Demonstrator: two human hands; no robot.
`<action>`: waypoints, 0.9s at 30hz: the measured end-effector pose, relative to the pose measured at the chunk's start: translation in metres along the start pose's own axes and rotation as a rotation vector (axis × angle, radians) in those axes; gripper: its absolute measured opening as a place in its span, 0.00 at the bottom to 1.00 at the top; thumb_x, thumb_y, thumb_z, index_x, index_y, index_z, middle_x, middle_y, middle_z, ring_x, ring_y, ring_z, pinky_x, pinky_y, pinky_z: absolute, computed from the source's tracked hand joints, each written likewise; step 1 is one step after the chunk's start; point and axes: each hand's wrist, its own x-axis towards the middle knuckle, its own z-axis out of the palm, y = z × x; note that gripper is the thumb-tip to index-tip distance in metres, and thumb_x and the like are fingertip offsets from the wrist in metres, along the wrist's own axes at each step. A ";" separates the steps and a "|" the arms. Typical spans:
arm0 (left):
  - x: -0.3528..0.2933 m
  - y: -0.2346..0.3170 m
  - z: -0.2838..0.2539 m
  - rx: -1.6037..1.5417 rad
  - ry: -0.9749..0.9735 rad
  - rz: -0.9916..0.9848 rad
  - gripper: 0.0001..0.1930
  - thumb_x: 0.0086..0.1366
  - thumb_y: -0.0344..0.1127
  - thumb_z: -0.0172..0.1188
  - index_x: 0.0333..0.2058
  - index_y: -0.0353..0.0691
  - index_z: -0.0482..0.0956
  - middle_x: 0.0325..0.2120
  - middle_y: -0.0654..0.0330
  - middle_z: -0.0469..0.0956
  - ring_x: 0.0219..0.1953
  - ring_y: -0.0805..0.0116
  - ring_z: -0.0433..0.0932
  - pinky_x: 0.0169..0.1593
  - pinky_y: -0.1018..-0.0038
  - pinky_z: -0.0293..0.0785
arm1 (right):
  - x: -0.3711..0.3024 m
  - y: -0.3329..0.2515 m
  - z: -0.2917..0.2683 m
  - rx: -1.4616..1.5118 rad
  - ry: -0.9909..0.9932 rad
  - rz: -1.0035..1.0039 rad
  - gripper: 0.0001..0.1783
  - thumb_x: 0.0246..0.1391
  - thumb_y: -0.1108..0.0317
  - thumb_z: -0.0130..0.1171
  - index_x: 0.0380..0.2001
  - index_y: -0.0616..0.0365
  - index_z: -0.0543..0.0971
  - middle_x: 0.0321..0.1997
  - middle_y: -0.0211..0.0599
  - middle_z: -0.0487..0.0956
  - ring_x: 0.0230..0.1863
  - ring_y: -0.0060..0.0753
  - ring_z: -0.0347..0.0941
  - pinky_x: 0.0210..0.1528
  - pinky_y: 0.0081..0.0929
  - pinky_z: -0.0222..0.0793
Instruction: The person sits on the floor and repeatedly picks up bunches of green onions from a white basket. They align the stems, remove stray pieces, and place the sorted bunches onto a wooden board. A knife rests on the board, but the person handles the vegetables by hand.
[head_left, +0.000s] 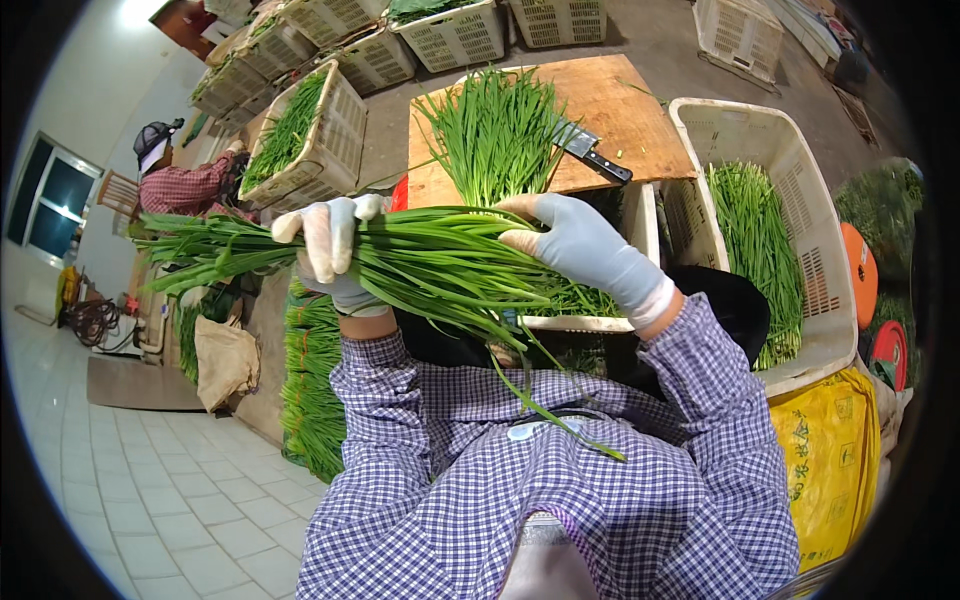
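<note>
Gloved left hand point(335, 245): left of centre, fingers wrapped around a bunch of long green leaves point(430, 255). Gloved right hand point(590, 248): centre, thumb and fingers gripping the bunch's right end. The bunch: crosswise at mid-frame, leaves fanning left, some strands hanging. One wooden board point(640, 110), upper centre, bearing a green pile point(495, 130) and, at its right edge, a black-handled knife point(600, 160). One pale crate point(812, 200), right, holding greens. One co-worker point(185, 185), upper left, checked shirt. Further crates point(455, 42), top edge.
</note>
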 end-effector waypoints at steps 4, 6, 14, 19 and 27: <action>0.002 0.014 0.003 0.025 0.074 0.101 0.13 0.73 0.33 0.50 0.49 0.54 0.81 0.20 0.76 0.74 0.29 0.80 0.73 0.63 0.66 0.62 | -0.018 0.062 0.007 0.298 0.172 0.157 0.41 0.63 0.43 0.54 0.64 0.69 0.65 0.60 0.55 0.75 0.61 0.42 0.72 0.63 0.33 0.66; 0.001 0.016 0.000 0.038 0.089 0.084 0.14 0.73 0.30 0.50 0.49 0.55 0.81 0.21 0.77 0.73 0.29 0.81 0.72 0.62 0.67 0.63 | -0.038 0.053 0.015 0.454 0.177 0.126 0.46 0.63 0.39 0.52 0.67 0.69 0.60 0.61 0.50 0.74 0.61 0.39 0.71 0.64 0.31 0.64; 0.011 0.016 -0.013 0.113 0.303 0.125 0.06 0.55 0.29 0.58 0.24 0.52 0.73 0.25 0.77 0.72 0.36 0.76 0.73 0.66 0.64 0.63 | -0.031 0.074 0.023 0.411 0.289 0.307 0.19 0.67 0.58 0.50 0.38 0.60 0.84 0.33 0.31 0.82 0.33 0.20 0.75 0.36 0.24 0.73; 0.015 0.016 -0.009 0.127 0.290 0.159 0.08 0.57 0.27 0.58 0.34 0.50 0.79 0.26 0.76 0.73 0.38 0.76 0.73 0.65 0.62 0.62 | -0.040 0.086 0.027 0.723 0.017 0.117 0.37 0.66 0.46 0.52 0.65 0.65 0.65 0.60 0.47 0.74 0.59 0.35 0.72 0.63 0.29 0.65; 0.006 -0.002 -0.015 0.337 0.215 0.049 0.20 0.69 0.32 0.55 0.60 0.44 0.72 0.25 0.67 0.67 0.32 0.70 0.67 0.61 0.57 0.65 | -0.023 0.053 0.055 0.449 0.224 0.325 0.15 0.62 0.70 0.49 0.47 0.63 0.81 0.30 0.34 0.80 0.27 0.21 0.72 0.32 0.26 0.72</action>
